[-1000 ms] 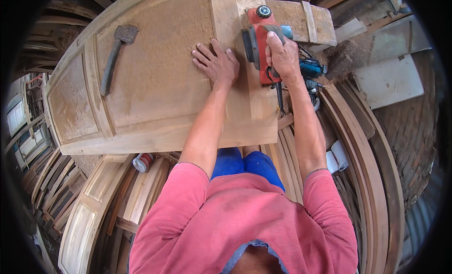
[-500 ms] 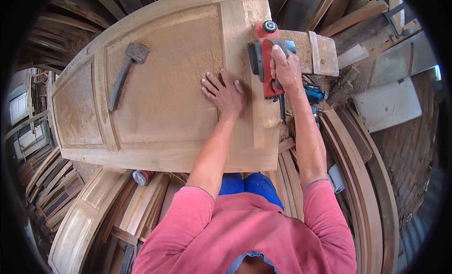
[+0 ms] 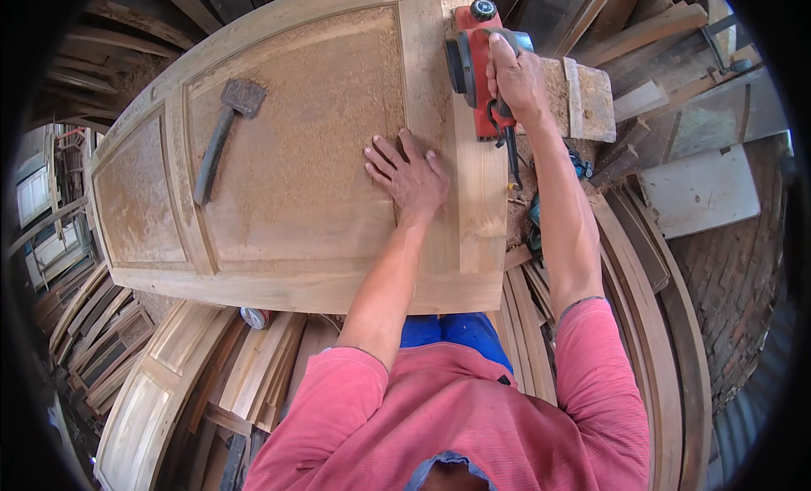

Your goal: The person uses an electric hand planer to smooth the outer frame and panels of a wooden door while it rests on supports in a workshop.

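A panelled wooden door [image 3: 304, 286] lies flat before me, dusted with sawdust and shavings. My right hand [image 3: 517, 81] grips the handle of a red electric planer [image 3: 470, 22], which rests on the door's right edge strip near the far end. A dark cord hangs from the planer's near end. Fingers spread, my left hand [image 3: 414, 180] presses flat on the door beside the strip, nearer to me than the planer. Over on the door's left part lies a hammer [image 3: 215, 153] with a blocky head, its handle pointing toward me.
Right of the door, a sawdust-covered wooden board [image 3: 596, 98] juts out. Blue power tools [image 3: 581, 163] lie partly hidden behind my right forearm. Long timber planks [image 3: 646, 347] are stacked at the right, another panelled door [image 3: 156, 364] at the near left, and a can [image 3: 255, 317] sits under the door's edge.
My right hand has pushed the planer farther away from me along the edge strip, baring more of the wood behind it. My left hand stays almost in place.
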A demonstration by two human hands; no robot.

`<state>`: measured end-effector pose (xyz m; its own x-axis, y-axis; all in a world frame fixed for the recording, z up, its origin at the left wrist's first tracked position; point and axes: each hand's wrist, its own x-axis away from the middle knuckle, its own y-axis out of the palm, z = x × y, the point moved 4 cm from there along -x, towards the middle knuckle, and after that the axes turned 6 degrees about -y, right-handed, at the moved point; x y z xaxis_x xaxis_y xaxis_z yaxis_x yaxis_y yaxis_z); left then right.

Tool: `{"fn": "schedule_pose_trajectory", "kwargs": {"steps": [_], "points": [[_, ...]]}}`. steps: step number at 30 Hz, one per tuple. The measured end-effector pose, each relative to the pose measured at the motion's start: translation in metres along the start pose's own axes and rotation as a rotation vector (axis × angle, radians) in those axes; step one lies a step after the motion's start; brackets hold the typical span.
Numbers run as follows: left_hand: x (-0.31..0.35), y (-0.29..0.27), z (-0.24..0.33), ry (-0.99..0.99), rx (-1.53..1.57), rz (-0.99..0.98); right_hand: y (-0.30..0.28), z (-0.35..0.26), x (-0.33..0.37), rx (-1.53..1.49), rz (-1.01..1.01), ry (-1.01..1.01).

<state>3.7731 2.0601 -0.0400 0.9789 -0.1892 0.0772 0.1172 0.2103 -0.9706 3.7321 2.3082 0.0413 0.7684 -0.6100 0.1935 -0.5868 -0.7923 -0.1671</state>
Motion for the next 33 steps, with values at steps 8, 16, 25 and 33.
{"fn": "schedule_pose_trajectory", "kwargs": {"steps": [8,16,25,33], "points": [[0.002,-0.007,0.003,-0.038,-0.036,-0.08,0.008,-0.014,-0.043,-0.068,0.047,0.029],[-0.002,-0.006,0.002,-0.039,-0.024,-0.071,0.019,-0.031,-0.094,0.003,0.019,-0.039],[-0.003,-0.007,0.009,-0.035,-0.043,-0.103,0.005,-0.026,-0.136,0.002,0.056,-0.053],[0.0,-0.006,0.005,-0.054,-0.048,-0.107,-0.033,-0.015,0.022,-0.107,0.067,0.01]]}}
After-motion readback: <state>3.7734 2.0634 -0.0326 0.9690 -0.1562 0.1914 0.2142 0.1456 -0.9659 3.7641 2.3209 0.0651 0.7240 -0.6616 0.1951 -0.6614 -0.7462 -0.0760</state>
